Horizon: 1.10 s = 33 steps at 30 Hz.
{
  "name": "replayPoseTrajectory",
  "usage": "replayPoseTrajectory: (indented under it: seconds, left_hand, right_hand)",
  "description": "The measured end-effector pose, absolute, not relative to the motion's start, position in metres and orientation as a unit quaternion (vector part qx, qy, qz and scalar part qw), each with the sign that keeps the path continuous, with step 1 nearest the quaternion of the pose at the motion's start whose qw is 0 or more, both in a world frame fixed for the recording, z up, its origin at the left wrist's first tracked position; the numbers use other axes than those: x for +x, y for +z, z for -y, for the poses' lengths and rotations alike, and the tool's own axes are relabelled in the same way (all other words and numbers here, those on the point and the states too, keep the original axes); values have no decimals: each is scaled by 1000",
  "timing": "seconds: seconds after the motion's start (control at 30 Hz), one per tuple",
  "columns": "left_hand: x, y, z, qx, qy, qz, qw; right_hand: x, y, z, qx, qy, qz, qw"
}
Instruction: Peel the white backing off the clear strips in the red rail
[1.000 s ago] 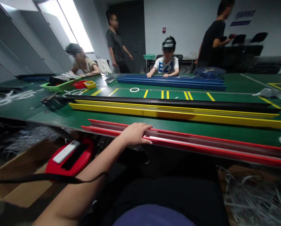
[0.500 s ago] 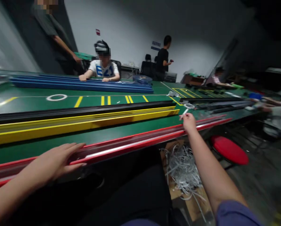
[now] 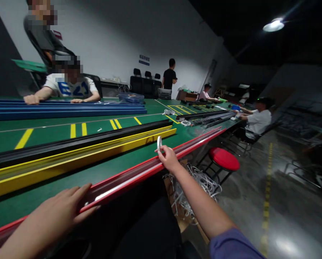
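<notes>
A long red channel bar [image 3: 128,177] with a clear, shiny strip along its inside lies at the near edge of the green table [image 3: 69,183]. My left hand [image 3: 55,208] grips this bar at lower left, fingers across the top and thumb along its near side. Farther along, my right hand [image 3: 168,158] pinches a thin white roll of tape [image 3: 159,143], which stands upright above the bar. Whether a tape end runs down from the roll cannot be made out.
Beyond the red bar lie yellow bars [image 3: 139,147] and black bars [image 3: 96,145], then blue bars [image 3: 101,110] by a seated person [image 3: 73,86]. A red stool [image 3: 224,158] and a heap of white strips [image 3: 201,183] are at the right, below the table.
The view has swung to the right. My right hand has come back along the red bar toward my left hand, and the tape roll now shows upright. My left hand stays on the bar.
</notes>
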<state>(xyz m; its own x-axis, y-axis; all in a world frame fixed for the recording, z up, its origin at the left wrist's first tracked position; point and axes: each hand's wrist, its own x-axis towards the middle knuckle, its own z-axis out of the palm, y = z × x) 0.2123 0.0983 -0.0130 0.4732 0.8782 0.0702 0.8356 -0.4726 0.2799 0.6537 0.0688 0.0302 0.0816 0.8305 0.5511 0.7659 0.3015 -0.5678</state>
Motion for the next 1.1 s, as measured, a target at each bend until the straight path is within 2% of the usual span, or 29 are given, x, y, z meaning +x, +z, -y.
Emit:
replayPoseTrajectory:
  seconds: [0.33, 0.67, 0.9, 1.1]
  left_hand:
    - [304, 19, -112, 894, 56, -442, 42]
    - [344, 34, -104, 895, 84, -438, -11]
    - [321, 46, -83, 909, 151, -389, -4]
    - [218, 44, -60, 878, 125, -462, -33]
  right_hand:
    - [688, 27, -100, -692, -31, 619, 370]
    - [719, 40, -110, -744, -21, 594, 305]
    - [725, 42, -119, -770, 10, 578, 272]
    - [746, 29, -132, -784, 14, 560, 267]
